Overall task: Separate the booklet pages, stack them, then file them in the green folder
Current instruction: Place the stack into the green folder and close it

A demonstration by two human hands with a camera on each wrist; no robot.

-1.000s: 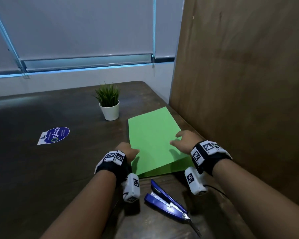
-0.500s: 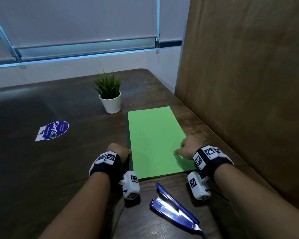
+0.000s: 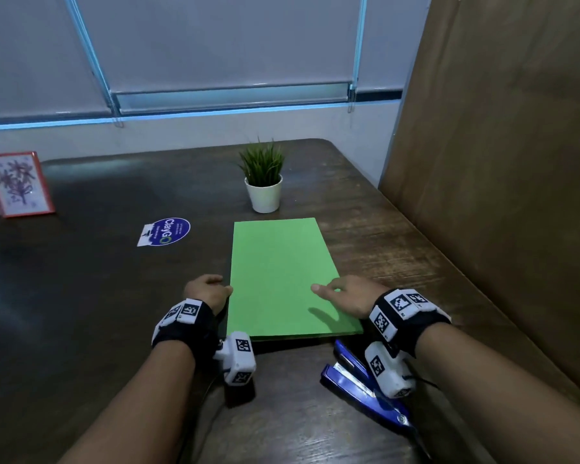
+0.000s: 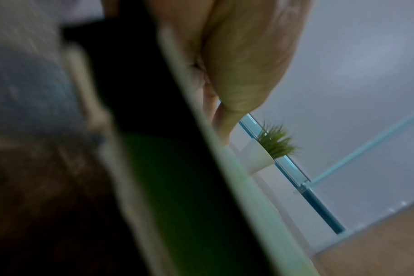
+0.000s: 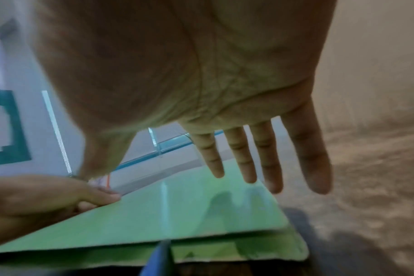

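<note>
The green folder (image 3: pixel 278 269) lies closed and flat on the dark wooden table (image 3: pixel 81 313), long side pointing away from me. My left hand (image 3: pixel 211 288) is at its left edge; in the right wrist view this left hand (image 5: pixel 59 196) pinches that edge with the thumb on top. The left wrist view shows the folder's edge (image 4: pixel 225 168) close up under the thumb. My right hand (image 3: pixel 335 291) hovers just over the folder's right edge (image 5: pixel 260 214), its fingers (image 5: pixel 267 164) straight and spread, casting shadows on the cover. No booklet pages show.
A blue stapler (image 3: pixel 349 373) lies open just in front of the folder, under my right wrist. A small potted plant (image 3: pixel 263 185) stands behind the folder. A round blue sticker (image 3: pixel 166 231) and a red picture frame (image 3: pixel 17 184) lie left. A wooden partition (image 3: pixel 499 195) walls the right.
The folder's cover, raised at its near end a second ago, has come down flat. My right hand has slid to the folder's right edge; my left hand has stayed at the left edge.
</note>
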